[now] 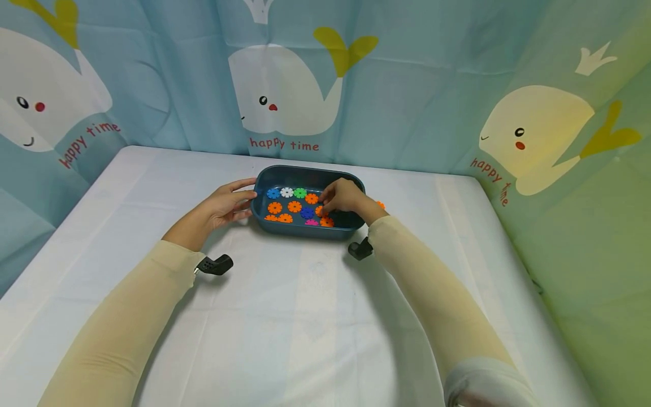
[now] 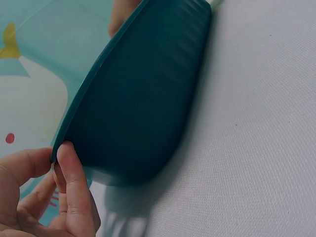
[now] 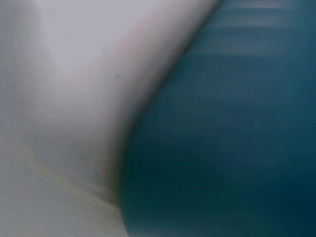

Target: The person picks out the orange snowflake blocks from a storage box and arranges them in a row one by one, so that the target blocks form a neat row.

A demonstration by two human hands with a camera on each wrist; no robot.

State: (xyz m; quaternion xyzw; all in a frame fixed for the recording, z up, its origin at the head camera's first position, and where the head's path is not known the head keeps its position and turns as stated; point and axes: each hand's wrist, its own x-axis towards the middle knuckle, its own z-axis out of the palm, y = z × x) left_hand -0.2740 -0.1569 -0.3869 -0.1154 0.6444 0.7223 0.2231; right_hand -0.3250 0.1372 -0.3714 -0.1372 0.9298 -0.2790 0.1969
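A dark blue-green plastic basin point(image 1: 305, 230) stands at the table's far side, its outer wall filling much of the left wrist view. Notched plastic snowflake discs lie inside, among them several orange discs point(image 1: 294, 207), a white disc point(image 1: 287, 193), a green disc point(image 1: 300, 193) and a pink disc point(image 1: 311, 222). My left hand point(image 1: 228, 204) pinches the rim at the basin's left end between thumb and fingers. Inside the right half, my right hand point(image 1: 344, 198) has bent fingers pointing down beside orange discs. Whether its fingertips hold one is hidden.
Another orange disc point(image 1: 380, 204) lies outside the basin, partly behind the right wrist. A white cloth point(image 1: 285, 316) covers the table. Behind it hangs a blue curtain point(image 1: 417, 113) with whale prints. Black wrist-camera mounts point(image 1: 216, 265) stick out from both sleeves.
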